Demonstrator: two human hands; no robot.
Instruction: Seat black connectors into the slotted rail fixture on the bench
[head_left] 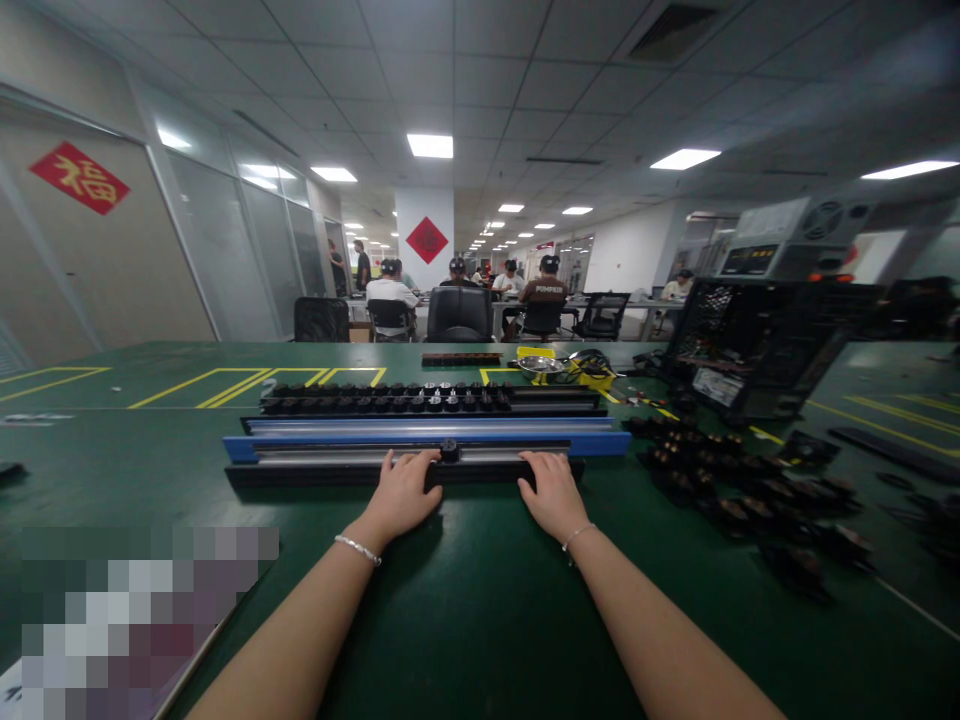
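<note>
A long black rail [300, 476] lies crosswise on the green table, with a silver strip along its top. My left hand [403, 494] is closed over its middle, fingers over the top and thumb at the front. Close to that hand's fingertips, a small black knob-like block [449, 451] sits on the strip. Farther right along the same rail, my right hand [553, 492] grips it in a like way, its fingertips partly hidden. Directly behind runs a blue rail [600, 443]. Beyond that stands a row of small black parts [390, 398] in a long holder.
Many loose black parts [720, 475] lie to the right, before an open computer case [739, 350]. A metal bowl [541, 367] and yellow trays [596, 376] stand at the back. A blurred-out flat item [150, 620] is at lower left. People sit at far desks.
</note>
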